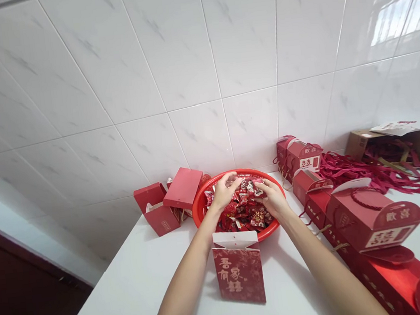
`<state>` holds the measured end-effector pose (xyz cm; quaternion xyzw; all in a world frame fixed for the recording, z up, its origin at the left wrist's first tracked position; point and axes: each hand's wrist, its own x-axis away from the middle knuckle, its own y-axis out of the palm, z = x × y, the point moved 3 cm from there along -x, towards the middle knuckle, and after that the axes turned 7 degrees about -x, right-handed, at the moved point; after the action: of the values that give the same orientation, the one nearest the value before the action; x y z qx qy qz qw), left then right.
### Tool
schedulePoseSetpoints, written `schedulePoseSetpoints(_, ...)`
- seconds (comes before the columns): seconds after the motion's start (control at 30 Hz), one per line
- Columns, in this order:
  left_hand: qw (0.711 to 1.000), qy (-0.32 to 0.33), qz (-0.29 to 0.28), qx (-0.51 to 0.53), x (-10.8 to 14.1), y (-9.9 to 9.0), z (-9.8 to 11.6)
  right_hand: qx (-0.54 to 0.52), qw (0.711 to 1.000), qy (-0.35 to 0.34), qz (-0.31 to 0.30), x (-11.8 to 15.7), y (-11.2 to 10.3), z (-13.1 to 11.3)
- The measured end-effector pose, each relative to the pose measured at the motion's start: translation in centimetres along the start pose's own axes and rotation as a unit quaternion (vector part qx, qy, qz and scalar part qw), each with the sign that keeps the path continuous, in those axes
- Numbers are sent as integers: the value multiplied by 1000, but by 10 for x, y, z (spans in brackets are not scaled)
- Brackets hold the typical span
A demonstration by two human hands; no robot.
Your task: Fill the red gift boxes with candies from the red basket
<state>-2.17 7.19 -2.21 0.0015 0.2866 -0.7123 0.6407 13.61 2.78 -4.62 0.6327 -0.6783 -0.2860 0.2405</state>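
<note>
A round red basket (pixel 198 210) holds many small red wrapped packets (pixel 239 212). Over its left part is my left hand (pixel 226 192), thumb and fingers curved apart, with nothing visible between them. At the basket's right side, my right hand (pixel 273 197) pinches a small red and white packet (pixel 258 188) between thumb and fingers. Between my forearms, in front of the basket, an upright dark red box (pixel 240 278) with pale characters stands with its white-lined top open.
Two red boxes (pixel 162 218) (pixel 183 188) sit left of the basket. Along the right runs a row of red handled gift boxes (pixel 376 214). Behind them lie red ribbons (pixel 371 172) and an open cardboard box (pixel 356 146). A tiled wall (pixel 200 138) borders the white table (pixel 126 288).
</note>
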Motion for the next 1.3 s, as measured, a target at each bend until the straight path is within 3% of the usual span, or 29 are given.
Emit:
schedulePoseSetpoints(0.13,997,2,-77,-30,9,-1,-4,5,1000,12,-2,-2,-2,2)
schedulePoseSetpoints(0.4,986,-3,-108,-126,18,-4,-6,16,999,-9,37,-3,-5,1)
schedulePoseSetpoints(0.7,994,46,-74,-63,17,-7,-3,42,999,30,-7,1,-1,3)
schedulePoseSetpoints(0.93,997,35,-76,3,19,-9,1,31,998,45,-30,0,-2,2)
schedulePoseSetpoints(1.2,999,-8,-33,-15,15,-10,-8,34,999,0,33,0,-4,0)
schedulePoseSetpoints(1.3,997,-31,-57,-50,15,-8,-10,25,998,-12,53,0,-5,-2)
